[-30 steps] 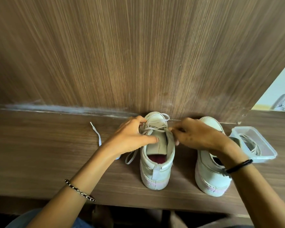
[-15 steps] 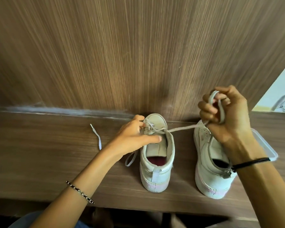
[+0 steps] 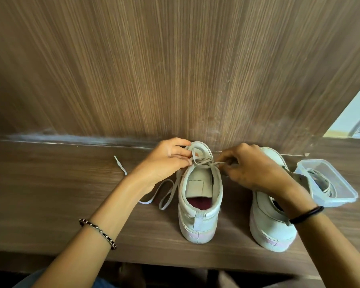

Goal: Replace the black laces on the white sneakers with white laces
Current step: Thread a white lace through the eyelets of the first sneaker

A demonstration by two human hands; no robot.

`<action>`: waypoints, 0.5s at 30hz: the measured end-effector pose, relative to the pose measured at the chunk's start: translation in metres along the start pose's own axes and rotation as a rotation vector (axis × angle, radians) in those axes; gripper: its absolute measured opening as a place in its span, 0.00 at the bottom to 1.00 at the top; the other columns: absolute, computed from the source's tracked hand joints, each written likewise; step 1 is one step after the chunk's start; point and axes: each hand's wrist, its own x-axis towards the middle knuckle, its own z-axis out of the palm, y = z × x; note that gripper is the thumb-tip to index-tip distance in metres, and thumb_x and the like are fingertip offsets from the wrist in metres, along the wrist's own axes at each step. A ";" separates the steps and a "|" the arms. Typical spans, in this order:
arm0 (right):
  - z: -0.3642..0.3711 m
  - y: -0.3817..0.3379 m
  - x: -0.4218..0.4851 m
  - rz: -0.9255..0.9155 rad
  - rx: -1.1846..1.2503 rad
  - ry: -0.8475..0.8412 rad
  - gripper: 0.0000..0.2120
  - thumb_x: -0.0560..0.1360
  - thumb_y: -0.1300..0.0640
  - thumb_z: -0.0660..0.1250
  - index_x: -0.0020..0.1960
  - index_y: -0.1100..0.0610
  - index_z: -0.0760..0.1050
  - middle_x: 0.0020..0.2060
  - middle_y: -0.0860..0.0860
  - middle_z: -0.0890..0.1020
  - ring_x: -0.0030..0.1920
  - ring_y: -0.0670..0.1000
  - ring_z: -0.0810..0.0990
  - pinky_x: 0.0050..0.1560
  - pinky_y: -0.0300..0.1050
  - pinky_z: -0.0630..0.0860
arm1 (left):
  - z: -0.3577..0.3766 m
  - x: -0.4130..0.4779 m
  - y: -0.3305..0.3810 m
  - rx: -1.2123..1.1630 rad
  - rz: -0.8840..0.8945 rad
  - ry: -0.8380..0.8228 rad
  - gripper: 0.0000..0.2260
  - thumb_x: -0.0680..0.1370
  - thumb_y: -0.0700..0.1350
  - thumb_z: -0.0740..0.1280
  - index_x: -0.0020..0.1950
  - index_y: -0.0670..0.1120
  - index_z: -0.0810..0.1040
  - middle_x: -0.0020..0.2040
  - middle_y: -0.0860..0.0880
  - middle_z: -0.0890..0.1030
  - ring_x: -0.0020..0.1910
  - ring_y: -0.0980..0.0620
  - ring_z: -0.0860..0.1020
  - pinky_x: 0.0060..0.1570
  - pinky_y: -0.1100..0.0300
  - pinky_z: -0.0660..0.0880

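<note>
Two hands to coordinate, so work from the near end outward. Leave the laced sneaker [image 3: 200, 196] standing heel-first near the front edge of the desk [image 3: 50, 194], since its flat sole looks steady enough to pull against. Mind the slack tail [image 3: 166, 196] looping on the desk just left of that sneaker's heel and running out to a tip [image 3: 120, 163] well to the left: draw it through a little at a time, flat and untwisted, to avoid a snag at the eyelet. Further up, at the top eyelets of the same sneaker, hold as now: left hand [image 3: 166, 161] with fingers pinched on the white lace [image 3: 204, 162] at the left edge of the opening, right hand [image 3: 256, 171] with fingers closed on the strand just right of the tongue. Pull both sides evenly, judging by eye that the two ends come out alike, and press the crossing down against the tongue while tightening so the lower rows do not loosen. No black lace visible on this sneaker, so probably the last rows or the knot. Expect the soft, flat lace to slip if gripped only at its tip; pinch nearer the eyelet. Right of the laced sneaker, half under the right wrist, find the second sneaker [image 3: 272, 223], its lacing hidden. Beyond that, further right, reach for the clear container [image 3: 349, 190] holding a coiled lace [image 3: 322, 183]. Watch the toe, touching or nearly touching the wooden panel [image 3: 175, 69] behind.
</note>
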 end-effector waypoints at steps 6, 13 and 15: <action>-0.007 0.006 0.000 0.068 0.463 0.249 0.12 0.79 0.62 0.68 0.38 0.56 0.86 0.32 0.47 0.84 0.31 0.42 0.77 0.31 0.36 0.71 | 0.001 0.001 -0.004 0.045 0.056 0.026 0.18 0.76 0.34 0.74 0.65 0.42 0.79 0.52 0.45 0.85 0.49 0.54 0.81 0.44 0.74 0.76; -0.024 0.010 0.000 0.249 1.112 0.543 0.10 0.80 0.58 0.65 0.49 0.61 0.84 0.38 0.50 0.83 0.33 0.46 0.72 0.33 0.37 0.66 | -0.001 0.002 -0.004 0.014 0.024 0.011 0.17 0.77 0.34 0.73 0.66 0.43 0.79 0.52 0.46 0.86 0.48 0.57 0.82 0.42 0.75 0.75; -0.020 0.014 0.000 0.318 0.862 0.472 0.11 0.78 0.52 0.67 0.46 0.56 0.86 0.43 0.48 0.87 0.42 0.46 0.81 0.45 0.42 0.71 | -0.002 0.002 -0.003 -0.010 0.021 -0.001 0.17 0.77 0.35 0.73 0.66 0.44 0.80 0.52 0.47 0.87 0.48 0.59 0.82 0.42 0.75 0.75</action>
